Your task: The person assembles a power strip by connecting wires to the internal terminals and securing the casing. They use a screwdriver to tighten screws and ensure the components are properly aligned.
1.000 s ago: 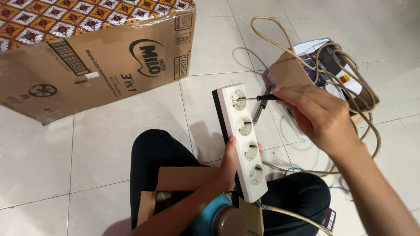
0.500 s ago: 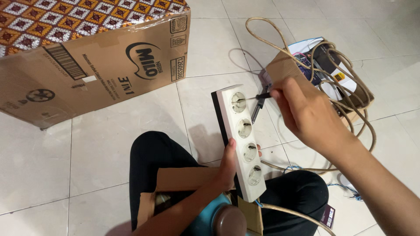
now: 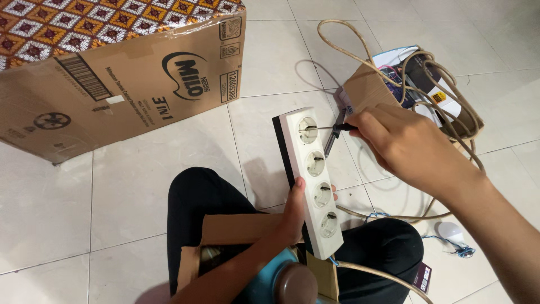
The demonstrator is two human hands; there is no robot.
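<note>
Tiled floor (image 3: 169, 163), pale, carries everything. Large cardboard box (image 3: 112, 84) lies far left on its side, a patterned cloth (image 3: 67, 25) over its top. Smaller open cardboard box (image 3: 371, 90) far right, stuffed with cables and packets; a beige cable (image 3: 349, 39) loops out of it across the tiles. Person sits on the floor, dark-trousered knees near centre, another open carton (image 3: 236, 231) in the lap. White power strip (image 3: 312, 177), four round sockets in a row, is held up over the lap: long axis runs from near right to far left, socket face turned up toward the camera, far end tipped slightly left, its own cord leaving the near end. Left hand (image 3: 295, 205) is closed round the strip's left edge near the third socket, thumb on the face, fingers hidden behind. Right hand (image 3: 402, 143) comes in from the right, fingers pinched tight on the dark handle of a thin screwdriver (image 3: 326, 128); the shaft lies almost level, tip pointing left into the farthest socket. Strip sits just left of the right hand, touching only the tool tip. White bulb (image 3: 450, 231) on the floor near right.
</note>
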